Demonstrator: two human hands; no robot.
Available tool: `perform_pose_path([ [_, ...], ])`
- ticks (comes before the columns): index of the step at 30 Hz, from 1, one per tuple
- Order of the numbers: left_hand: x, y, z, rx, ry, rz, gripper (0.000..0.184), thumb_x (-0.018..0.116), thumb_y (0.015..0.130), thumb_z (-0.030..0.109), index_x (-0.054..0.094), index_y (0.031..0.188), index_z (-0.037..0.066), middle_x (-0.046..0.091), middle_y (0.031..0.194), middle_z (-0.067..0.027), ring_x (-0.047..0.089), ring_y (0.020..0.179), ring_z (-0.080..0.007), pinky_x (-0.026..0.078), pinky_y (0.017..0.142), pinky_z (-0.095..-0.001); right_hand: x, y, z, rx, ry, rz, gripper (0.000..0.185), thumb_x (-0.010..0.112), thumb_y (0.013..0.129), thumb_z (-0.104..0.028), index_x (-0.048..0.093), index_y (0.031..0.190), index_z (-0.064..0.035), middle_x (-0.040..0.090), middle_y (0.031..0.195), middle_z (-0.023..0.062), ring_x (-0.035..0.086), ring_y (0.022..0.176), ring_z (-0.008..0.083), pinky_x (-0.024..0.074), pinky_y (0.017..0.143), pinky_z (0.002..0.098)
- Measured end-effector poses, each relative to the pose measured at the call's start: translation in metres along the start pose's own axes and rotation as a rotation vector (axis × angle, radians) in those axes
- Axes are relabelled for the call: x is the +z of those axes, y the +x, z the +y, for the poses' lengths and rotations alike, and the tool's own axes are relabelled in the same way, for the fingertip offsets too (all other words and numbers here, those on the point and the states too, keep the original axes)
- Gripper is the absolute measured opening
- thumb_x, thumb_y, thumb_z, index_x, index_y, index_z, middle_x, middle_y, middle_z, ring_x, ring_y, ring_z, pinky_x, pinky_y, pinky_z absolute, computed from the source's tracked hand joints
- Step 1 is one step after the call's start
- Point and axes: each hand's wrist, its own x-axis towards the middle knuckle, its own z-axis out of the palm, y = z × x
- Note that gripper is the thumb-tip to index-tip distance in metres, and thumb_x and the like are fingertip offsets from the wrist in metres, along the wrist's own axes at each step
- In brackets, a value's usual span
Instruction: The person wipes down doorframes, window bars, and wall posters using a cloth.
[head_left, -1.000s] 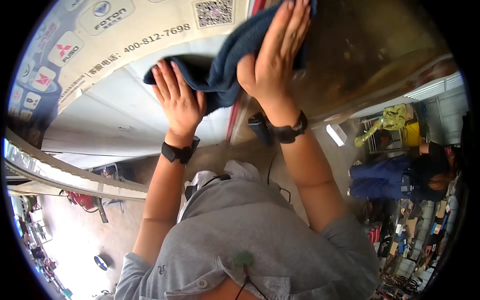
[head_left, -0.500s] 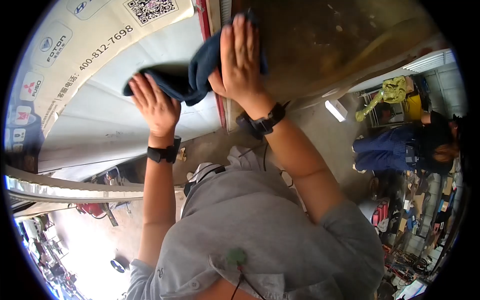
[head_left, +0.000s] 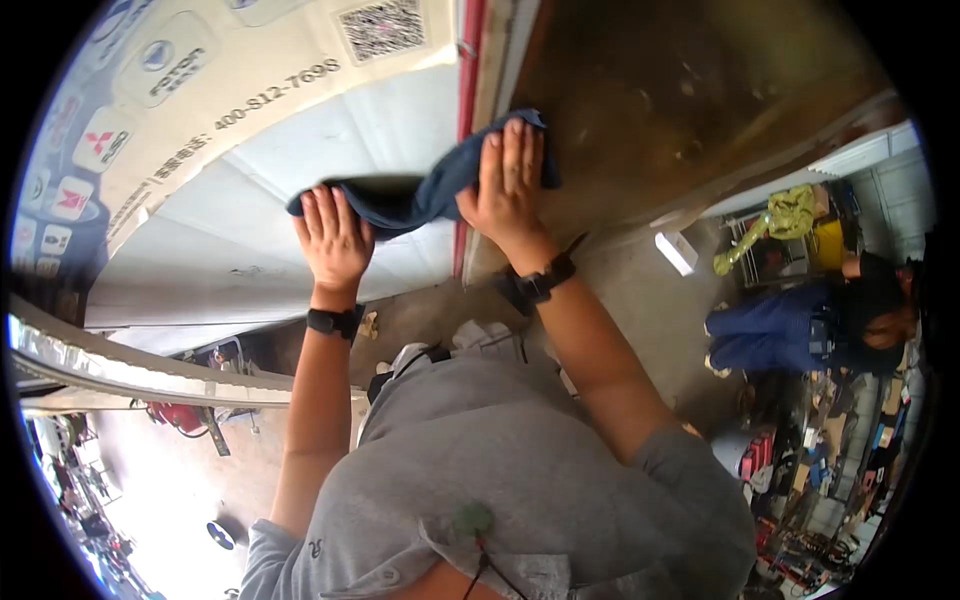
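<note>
A dark blue cloth (head_left: 440,190) is stretched between my two hands against an upright surface, sagging in a fold at its middle. My left hand (head_left: 337,250) lies over the cloth's left end, on the white panel (head_left: 400,120), its fingers pointing up. Higher and to the right, my right hand (head_left: 508,200) presses the other end near the brown glossy surface (head_left: 640,130), just past the red strip (head_left: 468,120). The fingers of both hands lie extended on the fabric. Each wrist wears a black band.
A printed banner (head_left: 240,110) with logos and a QR code covers the upper left. A person (head_left: 790,325) in dark clothes stands at the right, near cluttered shelves (head_left: 840,440). A white box (head_left: 677,253) is on the floor. A curved pale edge (head_left: 170,365) runs at left.
Both hands and the cloth have shifted down and leftward relative to the banner and red strip, the right hand more. The camera view has shifted too.
</note>
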Motion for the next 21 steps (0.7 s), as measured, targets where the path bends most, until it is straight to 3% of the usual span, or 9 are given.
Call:
perform_pose_path([
  [2,-0.009,0.008,-0.001,-0.001,0.004,0.027,0.056,0.055,0.081,0.031,0.048,0.126,-0.001,0.043,0.133,-0.0222,0.037,0.126,-0.0377,0.023,0.104,-0.0509,-0.006,0.017,-0.002,0.016,0.016,0.001,0.068,0.056,0.079,-0.025,0.032,0.135,0.0037,0.027,0.140,0.0292,0.027,0.129,0.0471,0.0219,0.104,0.0571],
  [5,-0.039,0.049,0.009,-0.101,-0.099,0.054,0.060,0.053,0.082,0.031,0.042,0.131,-0.002,0.038,0.137,-0.0234,0.032,0.129,-0.0399,0.019,0.106,-0.0504,-0.024,0.086,-0.003,0.024,0.077,0.111,0.067,0.045,0.081,-0.021,0.024,0.138,0.0070,0.017,0.143,0.0308,0.018,0.131,0.0496,0.0132,0.107,0.0554],
  [6,-0.052,0.069,0.011,-0.092,-0.126,0.100,0.062,0.052,0.083,0.031,0.039,0.132,-0.004,0.033,0.139,-0.0256,0.028,0.130,-0.0412,0.017,0.107,-0.0504,-0.035,0.111,-0.004,0.015,0.061,0.071,0.068,0.041,0.086,-0.023,0.013,0.140,0.0089,0.006,0.145,0.0315,0.007,0.134,0.0491,0.0064,0.108,0.0531],
  [9,-0.077,0.113,0.005,-0.105,-0.171,0.276,0.063,0.049,0.084,0.031,0.035,0.133,-0.008,0.027,0.140,-0.0298,0.024,0.131,-0.0445,0.017,0.107,-0.0506,-0.053,0.167,-0.024,-0.007,0.077,0.206,0.066,0.044,0.081,-0.012,0.019,0.139,0.0086,0.007,0.146,0.0294,0.005,0.135,0.0466,0.0067,0.109,0.0510],
  [11,-0.075,0.118,-0.011,-0.087,-0.116,0.363,0.063,0.046,0.086,0.031,0.035,0.133,-0.009,0.027,0.140,-0.0298,0.023,0.131,-0.0454,0.017,0.107,-0.0508,-0.047,0.170,-0.026,-0.046,0.034,0.251,0.066,0.043,0.079,-0.009,0.021,0.138,0.0088,0.012,0.145,0.0308,0.010,0.134,0.0469,0.0089,0.108,0.0517],
  [15,-0.057,0.074,-0.026,-0.102,-0.021,0.211,0.062,0.043,0.087,0.024,0.026,0.132,-0.015,0.021,0.138,-0.0366,0.019,0.128,-0.0538,0.018,0.105,-0.0560,-0.016,0.107,-0.011,-0.050,-0.231,0.137,0.064,0.043,0.077,-0.006,0.025,0.136,0.0107,0.020,0.141,0.0324,0.019,0.132,0.0471,0.0137,0.108,0.0525],
  [17,-0.043,0.046,-0.030,-0.098,0.022,0.164,0.060,0.044,0.085,0.021,0.028,0.132,-0.013,0.023,0.138,-0.0358,0.022,0.128,-0.0529,0.022,0.104,-0.0565,-0.015,0.081,-0.021,-0.064,-0.226,0.097,0.062,0.042,0.076,-0.003,0.028,0.134,0.0117,0.023,0.140,0.0330,0.022,0.131,0.0471,0.0158,0.108,0.0527],
  [19,-0.041,0.034,-0.040,-0.097,0.022,0.163,0.059,0.048,0.088,0.028,0.035,0.132,-0.008,0.029,0.139,-0.0297,0.025,0.130,-0.0463,0.020,0.107,-0.0504,-0.019,0.082,-0.020,-0.068,-0.157,0.130,0.052,0.042,0.080,0.000,0.035,0.130,0.0111,0.030,0.136,0.0319,0.030,0.127,0.0474,0.0249,0.104,0.0528],
  [21,-0.065,0.056,-0.039,-0.229,-0.042,0.251,0.059,0.052,0.086,0.023,0.034,0.132,-0.010,0.027,0.139,-0.0314,0.024,0.129,-0.0481,0.022,0.106,-0.0505,-0.021,0.092,-0.023,-0.061,-0.091,0.168,0.048,0.042,0.082,0.001,0.038,0.129,0.0109,0.033,0.135,0.0314,0.033,0.125,0.0475,0.0289,0.103,0.0528],
])
